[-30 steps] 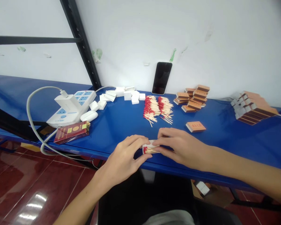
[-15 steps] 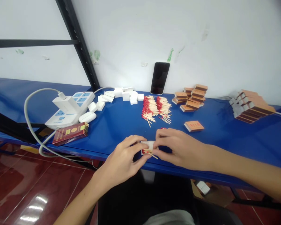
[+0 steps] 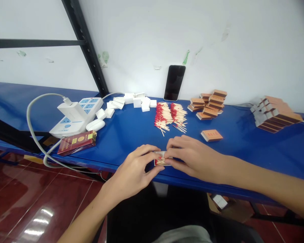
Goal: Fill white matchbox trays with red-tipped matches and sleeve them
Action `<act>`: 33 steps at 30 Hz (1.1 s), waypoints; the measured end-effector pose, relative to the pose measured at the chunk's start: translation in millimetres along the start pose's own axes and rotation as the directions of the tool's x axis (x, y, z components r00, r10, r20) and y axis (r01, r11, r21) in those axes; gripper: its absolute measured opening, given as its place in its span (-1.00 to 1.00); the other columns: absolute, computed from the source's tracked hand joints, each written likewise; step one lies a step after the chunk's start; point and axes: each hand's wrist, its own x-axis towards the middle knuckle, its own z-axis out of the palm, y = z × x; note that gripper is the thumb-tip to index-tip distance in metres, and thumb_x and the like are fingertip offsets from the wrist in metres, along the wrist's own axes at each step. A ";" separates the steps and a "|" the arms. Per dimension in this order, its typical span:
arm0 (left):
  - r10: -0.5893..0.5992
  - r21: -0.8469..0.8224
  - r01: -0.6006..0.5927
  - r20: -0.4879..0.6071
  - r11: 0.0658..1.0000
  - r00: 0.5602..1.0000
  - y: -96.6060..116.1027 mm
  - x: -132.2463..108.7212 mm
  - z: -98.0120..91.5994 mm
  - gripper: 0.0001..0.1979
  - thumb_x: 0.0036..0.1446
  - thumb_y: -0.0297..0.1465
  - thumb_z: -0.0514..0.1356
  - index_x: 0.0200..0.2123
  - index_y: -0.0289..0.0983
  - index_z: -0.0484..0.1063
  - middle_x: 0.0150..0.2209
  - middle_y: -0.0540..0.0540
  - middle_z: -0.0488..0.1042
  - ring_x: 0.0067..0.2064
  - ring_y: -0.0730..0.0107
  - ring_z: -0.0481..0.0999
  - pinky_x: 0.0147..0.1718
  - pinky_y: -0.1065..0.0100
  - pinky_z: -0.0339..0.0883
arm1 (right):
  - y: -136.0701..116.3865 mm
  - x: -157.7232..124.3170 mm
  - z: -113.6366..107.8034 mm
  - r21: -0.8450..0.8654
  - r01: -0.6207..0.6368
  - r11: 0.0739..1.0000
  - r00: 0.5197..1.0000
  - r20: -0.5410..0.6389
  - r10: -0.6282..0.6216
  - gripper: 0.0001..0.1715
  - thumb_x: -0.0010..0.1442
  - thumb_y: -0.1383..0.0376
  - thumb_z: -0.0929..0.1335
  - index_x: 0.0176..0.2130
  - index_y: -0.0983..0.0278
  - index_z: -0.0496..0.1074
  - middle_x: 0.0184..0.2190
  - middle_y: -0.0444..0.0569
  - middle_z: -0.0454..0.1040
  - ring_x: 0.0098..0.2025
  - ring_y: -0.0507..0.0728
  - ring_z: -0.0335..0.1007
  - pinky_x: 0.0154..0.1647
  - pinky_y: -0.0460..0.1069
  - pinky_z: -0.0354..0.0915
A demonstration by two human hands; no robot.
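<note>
Near the front edge of the blue shelf, a small white matchbox tray (image 3: 163,154) holds some red-tipped matchsticks (image 3: 159,162). My left hand (image 3: 134,168) grips its left end between fingers and thumb. From the right, my right hand (image 3: 190,155) closes its fingertips over the matchsticks and the tray's right part, which they partly hide. Beyond the hands lie two heaps of loose matchsticks (image 3: 163,116) (image 3: 178,114), heads to the left. A single orange matchbox (image 3: 211,135) sits to the right of them.
Several white trays (image 3: 129,98) lie at the back left, near a power strip (image 3: 88,106) with a charger and cable. A dark red packet (image 3: 77,143) is in front. A phone (image 3: 174,82) leans on the wall. Orange matchboxes are piled (image 3: 212,103) and stacked (image 3: 276,113) at right.
The matchstick that stuck out over the tray's front edge now lies inside with the others. My right fingers have shifted slightly at the tray; my left hand keeps its hold.
</note>
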 end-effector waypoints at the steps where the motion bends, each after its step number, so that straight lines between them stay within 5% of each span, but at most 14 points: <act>1: -0.007 -0.004 0.007 0.001 1.000 1.000 0.4 0.2 -0.2 -0.83 0.29 -0.37 0.22 -0.07 -0.22 0.50 0.00 -0.07 0.49 0.00 0.32 0.51 0.04 0.28 0.37 | -0.4 0.4 -1.0 -0.050 0.020 0.999 1.000 0.012 -0.020 -0.66 0.42 0.26 0.19 -0.20 0.28 0.50 -0.24 0.01 0.44 -0.26 0.12 0.36 -0.19 0.06 0.27; 5: -0.023 -0.025 0.023 0.009 0.999 1.000 1.5 1.0 -0.7 -0.86 0.28 -0.37 0.22 -0.11 -0.22 0.51 0.00 -0.06 0.48 0.00 0.36 0.51 0.05 0.34 0.37 | -1.6 1.3 4.3 -0.199 0.063 0.978 0.998 0.039 -0.057 -0.64 0.42 0.30 0.16 -0.25 0.32 0.47 -0.22 0.07 0.42 -0.26 0.14 0.34 -0.16 0.09 0.28; 10: -0.032 -0.013 0.032 0.030 0.999 0.999 -0.3 0.6 -0.1 -0.87 0.30 -0.35 0.20 -0.14 -0.21 0.52 0.01 -0.06 0.46 0.02 0.34 0.49 0.06 0.31 0.35 | -3.7 1.4 8.1 -0.158 0.037 0.987 0.998 0.050 -0.030 -0.67 0.41 0.30 0.18 -0.24 0.30 0.47 -0.20 0.05 0.41 -0.27 0.12 0.34 -0.16 0.08 0.29; 16: -0.044 0.023 0.042 0.059 0.999 0.997 -0.5 -0.9 -0.8 -0.83 0.29 -0.36 0.22 -0.08 -0.21 0.50 0.03 -0.08 0.46 0.03 0.27 0.47 0.09 0.19 0.32 | 16.1 -9.6 -27.6 -0.112 -0.053 0.992 0.983 -0.181 0.033 -0.68 0.41 0.27 0.20 -0.23 0.30 0.49 -0.29 0.01 0.43 -0.29 0.09 0.36 -0.27 -0.01 0.27; 19: -0.044 0.007 0.044 0.062 0.999 0.997 1.0 0.4 -1.7 -0.77 0.26 -0.35 0.25 -0.02 -0.21 0.47 0.01 -0.08 0.50 0.03 0.25 0.47 0.11 0.17 0.31 | 37.2 -21.3 -36.8 -0.152 -0.186 0.971 0.974 -0.157 0.162 -0.77 0.36 0.22 0.28 -0.20 0.26 0.49 -0.30 -0.02 0.46 -0.32 0.09 0.38 -0.32 -0.01 0.25; 23: -0.048 0.008 0.047 0.075 0.999 0.996 1.8 2.3 -2.0 -0.74 0.24 -0.32 0.28 -0.01 -0.20 0.45 -0.01 -0.06 0.53 0.01 0.23 0.47 0.11 0.13 0.28 | 52.3 -31.4 -28.1 -0.148 -0.266 0.953 0.964 -0.036 0.263 -0.78 0.33 0.17 0.31 -0.18 0.21 0.52 -0.28 -0.05 0.51 -0.28 0.10 0.42 -0.24 0.02 0.25; 33: -0.036 0.067 0.030 0.088 0.997 0.995 0.3 -0.4 -0.7 -0.77 0.28 -0.28 0.23 -0.02 -0.16 0.46 0.03 -0.05 0.51 0.01 0.24 0.47 0.16 0.07 0.18 | 56.7 -27.0 -7.2 -0.105 -0.321 0.941 0.947 -0.068 0.315 -0.75 0.33 0.26 0.28 -0.29 0.24 0.53 -0.30 0.00 0.52 -0.27 0.13 0.43 -0.24 0.03 0.30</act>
